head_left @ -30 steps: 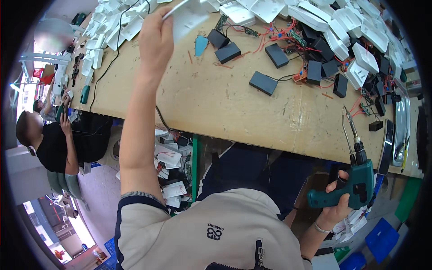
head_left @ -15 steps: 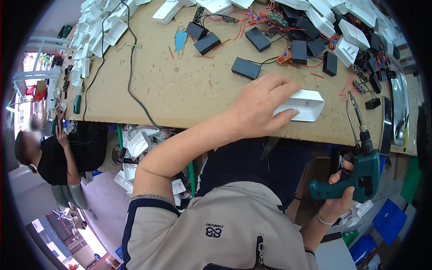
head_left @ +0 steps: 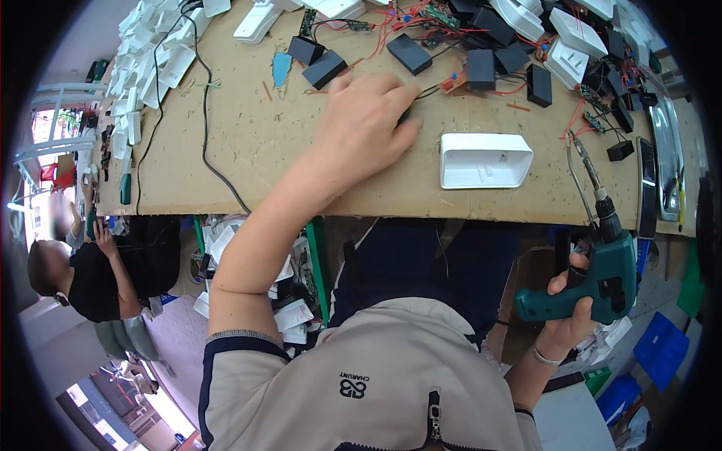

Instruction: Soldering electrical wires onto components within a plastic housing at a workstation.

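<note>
My left hand (head_left: 365,120) is over a small black box (head_left: 405,116) with thin dark wires, its thumb and fingers round it. Most of that box is hidden under the hand. To the right of this hand, a white plastic housing (head_left: 485,177) lies on the table with its hollow side showing. My right hand (head_left: 573,319) is closed round the handle of a dark green soldering gun (head_left: 615,274), off the table's front edge. The gun's metal tip points up over the tabletop.
Across the back right lie more black boxes (head_left: 481,70), red wires and circuit boards (head_left: 440,15). White housings (head_left: 154,64) are heaped at the far left. A black cable (head_left: 207,135) crosses the cardboard-covered table (head_left: 286,165). Another person (head_left: 98,278) sits at the left.
My left hand has let go of the white housing and moved left and away from me to the black box. The right hand still holds the soldering gun, nearly unmoved.
</note>
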`<state>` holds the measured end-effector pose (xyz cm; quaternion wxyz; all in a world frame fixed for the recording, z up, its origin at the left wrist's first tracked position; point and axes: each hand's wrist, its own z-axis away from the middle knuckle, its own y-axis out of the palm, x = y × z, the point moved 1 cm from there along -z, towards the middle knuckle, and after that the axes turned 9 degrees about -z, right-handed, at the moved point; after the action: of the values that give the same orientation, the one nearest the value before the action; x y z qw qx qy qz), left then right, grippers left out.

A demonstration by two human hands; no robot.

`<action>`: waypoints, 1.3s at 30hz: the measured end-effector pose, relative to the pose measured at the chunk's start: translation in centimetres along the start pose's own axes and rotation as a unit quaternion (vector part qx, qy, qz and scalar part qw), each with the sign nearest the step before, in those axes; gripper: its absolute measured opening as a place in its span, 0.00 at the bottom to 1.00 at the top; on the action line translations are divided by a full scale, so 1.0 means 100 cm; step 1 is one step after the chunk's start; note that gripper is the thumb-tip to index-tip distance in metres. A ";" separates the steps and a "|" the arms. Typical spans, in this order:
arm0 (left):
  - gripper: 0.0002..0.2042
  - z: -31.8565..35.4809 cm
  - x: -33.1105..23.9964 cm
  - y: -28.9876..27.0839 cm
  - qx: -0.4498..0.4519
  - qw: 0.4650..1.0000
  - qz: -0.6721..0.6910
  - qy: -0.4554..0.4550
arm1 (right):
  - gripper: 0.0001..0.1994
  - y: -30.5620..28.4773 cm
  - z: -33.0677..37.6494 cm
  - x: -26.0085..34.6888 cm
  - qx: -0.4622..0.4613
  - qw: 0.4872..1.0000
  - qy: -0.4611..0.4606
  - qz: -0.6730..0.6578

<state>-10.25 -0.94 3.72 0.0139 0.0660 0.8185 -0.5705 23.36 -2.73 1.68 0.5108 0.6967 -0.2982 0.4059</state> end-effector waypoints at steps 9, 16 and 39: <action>0.08 0.045 0.047 -0.034 -0.011 0.994 0.030 -0.107 | 0.29 -0.004 -0.002 -0.001 0.023 1.000 -0.002 -0.009; 0.05 0.048 0.055 -0.051 -0.007 0.924 0.319 -0.212 | 0.30 0.004 -0.003 0.001 0.029 0.999 0.006 -0.028; 0.09 0.014 0.030 -0.019 0.179 0.968 0.086 -0.151 | 0.32 0.021 -0.001 0.000 0.039 0.999 0.018 -0.013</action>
<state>-13.54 -2.58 4.71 0.1746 0.0505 0.6830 -0.7075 21.59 -3.31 2.69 0.4934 0.7129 -0.2638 0.4228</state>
